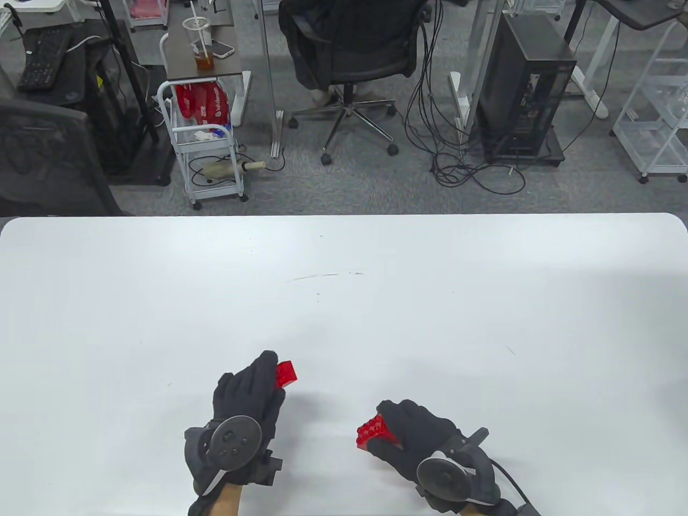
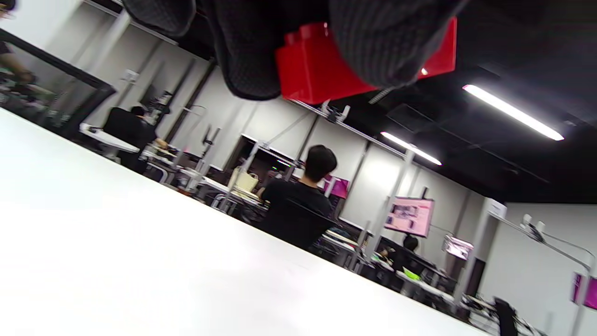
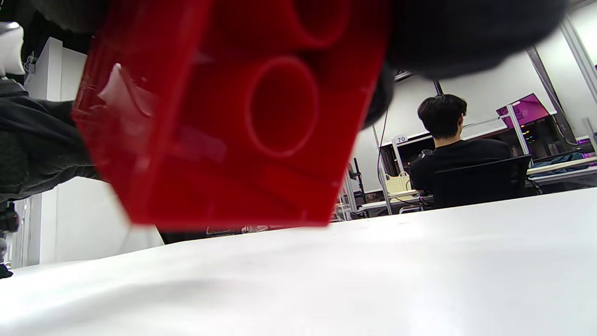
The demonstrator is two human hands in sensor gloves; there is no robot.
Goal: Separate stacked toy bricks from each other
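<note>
My left hand [image 1: 257, 395] grips one red brick [image 1: 285, 373] near the table's front centre; the brick sticks out past the fingertips. In the left wrist view the same red brick [image 2: 322, 70] sits between my gloved fingers [image 2: 378, 42], lifted above the table. My right hand [image 1: 408, 430] holds a second red brick [image 1: 374, 430], studs facing up and left. In the right wrist view this brick [image 3: 224, 121] shows its hollow underside and hangs just above the table. The two bricks are apart, with a gap of bare table between them.
The white table [image 1: 344, 301] spreads wide beyond both hands. Beyond its far edge stand an office chair [image 1: 355, 59], a white cart [image 1: 207, 145] and a computer tower [image 1: 524, 86] on the floor.
</note>
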